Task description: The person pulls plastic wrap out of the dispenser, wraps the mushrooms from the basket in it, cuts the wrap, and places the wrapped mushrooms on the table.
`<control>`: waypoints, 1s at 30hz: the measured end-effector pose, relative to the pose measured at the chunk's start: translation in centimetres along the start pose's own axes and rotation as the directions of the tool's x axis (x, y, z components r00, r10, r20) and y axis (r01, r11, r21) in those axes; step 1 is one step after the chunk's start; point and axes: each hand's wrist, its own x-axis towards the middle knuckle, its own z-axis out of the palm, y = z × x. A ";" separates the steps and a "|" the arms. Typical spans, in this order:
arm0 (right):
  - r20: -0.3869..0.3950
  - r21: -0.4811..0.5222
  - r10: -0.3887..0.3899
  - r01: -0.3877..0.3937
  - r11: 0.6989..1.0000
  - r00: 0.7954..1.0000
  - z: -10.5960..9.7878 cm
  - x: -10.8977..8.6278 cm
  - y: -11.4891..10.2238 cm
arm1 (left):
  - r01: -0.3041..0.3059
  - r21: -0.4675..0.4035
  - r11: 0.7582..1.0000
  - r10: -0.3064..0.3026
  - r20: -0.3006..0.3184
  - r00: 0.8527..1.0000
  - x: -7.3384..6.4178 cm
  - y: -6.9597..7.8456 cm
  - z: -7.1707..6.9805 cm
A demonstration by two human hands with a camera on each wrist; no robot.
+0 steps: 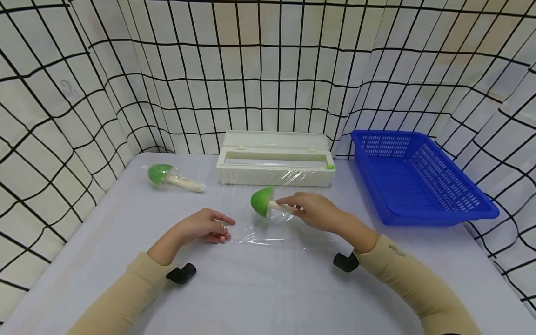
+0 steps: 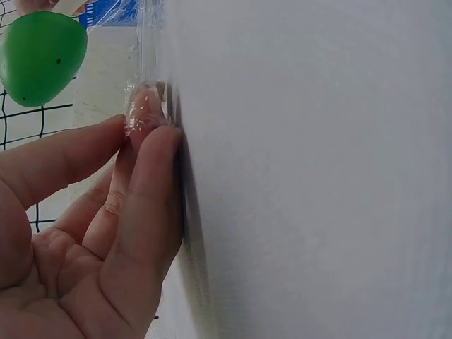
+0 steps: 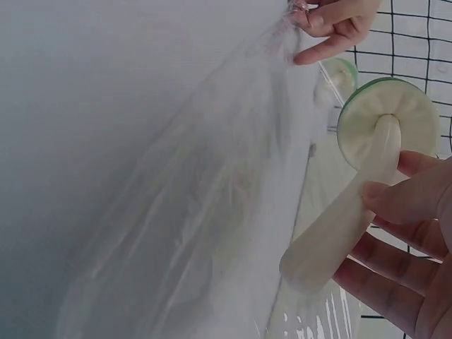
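I have a toy mushroom [image 1: 260,202] in my right hand [image 1: 318,211], raised over a sheet of clear plastic wrap [image 1: 259,234] in front of the white box [image 1: 276,175]. My thumb is on one side of the stem [image 3: 346,219] and my fingers are on the other, bent lightly round it. The mushroom lies tilted, its cap towards my left hand's side and its stem towards my right.

The outside of the cap is a bright, smooth green, domed, with a few small dark specks. Underneath it is cream, faintly creased outwards from the middle, with a thin green line around the rim. The stem is off-white and plain, narrow where it meets the cap, thicker towards its rounded end, and slightly bent along its length.

My left hand [image 1: 205,226] is near the table [image 1: 251,293], thumb and fingers drawn together, pinching the wrap at its left edge; the film shines and wrinkles over a fingertip. The rest of the sheet is see-through, with bright streaks and long creases.

Farther to the left lies a second mushroom [image 1: 159,174], also green-capped and pale-stemmed, covered in clear film. The box has its lid up, and a blue basket [image 1: 402,186] stands to its right.
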 end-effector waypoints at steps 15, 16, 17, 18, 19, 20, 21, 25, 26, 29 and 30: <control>0.080 -0.040 -0.067 0.070 0.997 0.995 2.3 1.4 -0.3 | 0.014 -0.012 1.000 -0.014 0.005 1.000 0.0 -0.3 0.0; 0.086 -0.043 -0.067 0.071 0.997 0.994 2.4 1.4 -0.3 | 0.013 -0.010 1.000 -0.013 0.005 1.000 0.0 -0.3 0.0; 0.091 -0.046 -0.066 0.070 0.996 0.994 2.5 1.5 -0.3 | 0.014 -0.008 1.000 -0.014 0.005 1.000 0.1 -0.3 0.0; 0.098 -0.048 -0.060 0.065 0.997 0.993 2.6 1.5 -0.2 | 0.013 -0.004 1.000 -0.013 0.006 1.000 0.1 -0.3 0.0; 0.104 -0.052 -0.055 0.061 0.997 0.993 2.7 1.6 -0.2 | 0.011 -0.001 1.000 -0.011 0.008 1.000 0.1 -0.3 0.0; 0.110 -0.056 -0.050 0.056 0.997 0.993 2.8 1.6 -0.2 | 0.009 0.003 1.000 -0.009 0.009 1.000 0.1 -0.3 0.0; 0.115 -0.061 -0.046 0.053 0.997 0.992 2.8 1.6 -0.2 | 0.007 0.005 1.000 -0.007 0.009 1.000 0.1 -0.3 0.0; 0.123 -0.070 -0.040 0.049 0.996 0.992 2.9 1.8 -0.3 | 0.003 0.013 1.000 -0.003 0.012 1.000 0.1 -0.3 0.0; 0.123 -0.069 -0.040 0.049 0.996 0.992 2.9 1.8 -0.3 | 0.002 0.014 1.000 -0.002 0.013 1.000 0.1 -0.3 -0.1; 0.118 -0.061 -0.043 0.050 0.997 0.992 3.0 1.9 -0.1 | 0.002 0.011 1.000 -0.002 0.015 1.000 0.1 -0.2 -0.1; 0.116 -0.058 -0.044 0.051 0.997 0.992 3.0 1.9 0.1 | 0.003 0.010 1.000 -0.003 0.016 1.000 0.1 -0.2 -0.2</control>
